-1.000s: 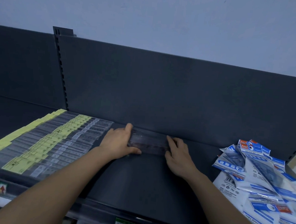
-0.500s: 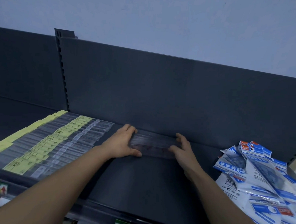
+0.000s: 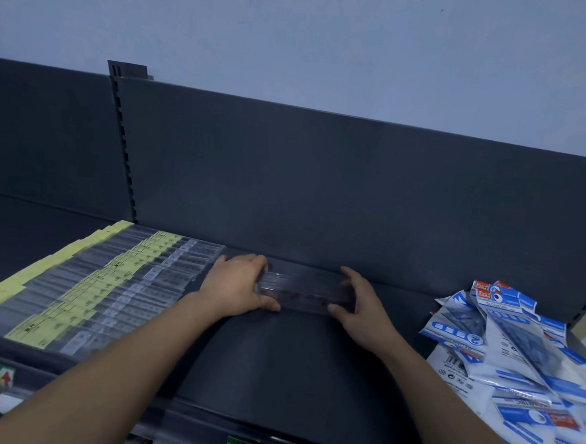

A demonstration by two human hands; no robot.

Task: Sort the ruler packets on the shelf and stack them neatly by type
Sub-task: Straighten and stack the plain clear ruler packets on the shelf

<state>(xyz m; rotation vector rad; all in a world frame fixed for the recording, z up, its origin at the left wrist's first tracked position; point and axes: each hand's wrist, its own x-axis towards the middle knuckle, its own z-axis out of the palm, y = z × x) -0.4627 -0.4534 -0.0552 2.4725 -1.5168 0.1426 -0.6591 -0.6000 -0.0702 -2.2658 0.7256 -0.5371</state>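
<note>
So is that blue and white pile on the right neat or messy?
Messy: the packets lie tilted and overlapping at different angles.

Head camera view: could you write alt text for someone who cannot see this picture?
A person's left hand and right hand grip the two ends of clear ruler packets on a dark shelf, near its back panel. Neat rows of yellow-labelled packets lie to their left, a loose pile of blue-and-white packets to their right.
</note>
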